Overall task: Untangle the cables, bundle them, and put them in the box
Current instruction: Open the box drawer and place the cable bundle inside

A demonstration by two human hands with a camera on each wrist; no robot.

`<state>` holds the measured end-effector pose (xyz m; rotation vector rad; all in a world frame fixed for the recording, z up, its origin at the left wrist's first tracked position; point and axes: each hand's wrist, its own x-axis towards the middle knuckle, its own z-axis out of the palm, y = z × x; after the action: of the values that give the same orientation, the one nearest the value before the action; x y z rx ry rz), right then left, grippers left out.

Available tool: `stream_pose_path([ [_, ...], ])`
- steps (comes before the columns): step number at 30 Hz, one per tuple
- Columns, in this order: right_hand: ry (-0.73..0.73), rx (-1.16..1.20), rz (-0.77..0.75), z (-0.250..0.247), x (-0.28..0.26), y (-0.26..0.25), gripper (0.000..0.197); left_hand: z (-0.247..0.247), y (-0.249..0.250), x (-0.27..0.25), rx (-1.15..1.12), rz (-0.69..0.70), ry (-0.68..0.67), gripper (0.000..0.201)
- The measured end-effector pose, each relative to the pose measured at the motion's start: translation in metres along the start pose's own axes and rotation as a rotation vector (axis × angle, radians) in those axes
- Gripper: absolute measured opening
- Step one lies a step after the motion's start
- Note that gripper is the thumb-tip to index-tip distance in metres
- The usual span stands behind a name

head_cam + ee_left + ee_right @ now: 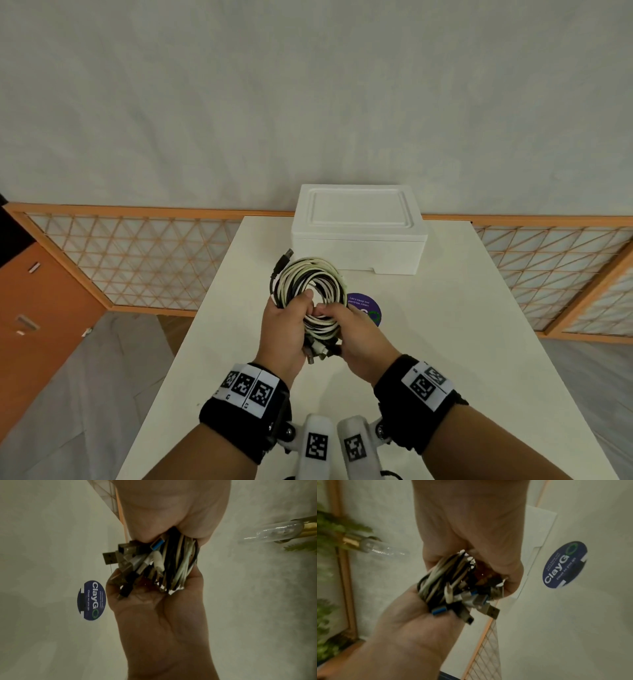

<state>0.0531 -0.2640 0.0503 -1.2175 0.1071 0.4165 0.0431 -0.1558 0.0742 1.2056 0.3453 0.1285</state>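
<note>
Here, the white table (428, 342) fills the lower middle of the head view, with a lattice screen (137, 260) in an orange wooden frame standing behind it on both sides. At the table's far edge sits the white foam box (358, 229), its lid on. Nearer, a round dark-blue "ClayGo" sticker (371, 308) lies flat on the tabletop, partly hidden behind the right hand.

Both hands are raised above the table in front of the box, and between them they hold the coil of cables (310, 284), a ring of white and black cords wound together. The left hand (284, 329) grips the lower left of the ring, with its thumb reaching into the open centre. The right hand (356, 339) clasps the lower right, its fingers curled round the gathered strands. The two hands lie just beside each other at the bottom of the loop.

One black USB plug (286, 257) juts up from the top left of the coil. In the left wrist view, a cluster of plug ends (130, 561), metal USB shells and a blue-tongued one among them, pokes out below the grip. Each wrist wears a black band with printed square markers (246, 385).
</note>
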Motion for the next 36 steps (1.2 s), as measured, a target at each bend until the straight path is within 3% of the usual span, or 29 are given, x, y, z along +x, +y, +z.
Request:
stream_pose_path([
  [4,0.114,-0.106,-0.110,0.005,0.003,-0.001,0.024,-0.002,-0.007,0.001,-0.073,-0.086,0.010,0.022],
  [8,0.049,-0.229,-0.171,0.002,0.004,-0.001,0.027,-0.006,-0.006,-0.001,-0.097,-0.109,-0.001,0.020],
  [11,-0.107,-0.426,-0.068,-0.010,0.007,0.005,0.033,-0.016,-0.005,-0.005,-0.072,-0.079,-0.013,0.015],
  [14,-0.224,-0.490,0.159,-0.034,0.021,0.017,0.058,-0.039,-0.011,-0.003,-0.018,-0.105,0.073,0.018],
  [15,-0.169,-0.395,0.213,-0.042,0.028,0.020,0.052,-0.049,-0.015,0.000,-0.003,-0.125,0.114,0.019],
  [17,0.074,-0.100,0.277,-0.058,0.053,0.027,0.029,-0.068,-0.020,0.004,0.018,-0.154,0.174,0.020],
  [20,0.343,0.267,0.277,-0.072,0.097,0.025,0.009,-0.091,-0.025,0.008,0.027,-0.174,0.228,0.013],
  [24,0.446,0.410,0.222,-0.075,0.156,0.007,0.015,-0.111,-0.025,0.015,0.078,-0.135,0.282,0.013],
  [30,0.491,0.412,0.218,-0.084,0.229,0.000,0.008,-0.138,-0.026,0.036,0.164,-0.153,0.364,0.019],
  [36,0.597,0.486,0.232,-0.089,0.251,0.000,0.012,-0.144,-0.030,0.053,0.164,-0.166,0.303,0.024],
])
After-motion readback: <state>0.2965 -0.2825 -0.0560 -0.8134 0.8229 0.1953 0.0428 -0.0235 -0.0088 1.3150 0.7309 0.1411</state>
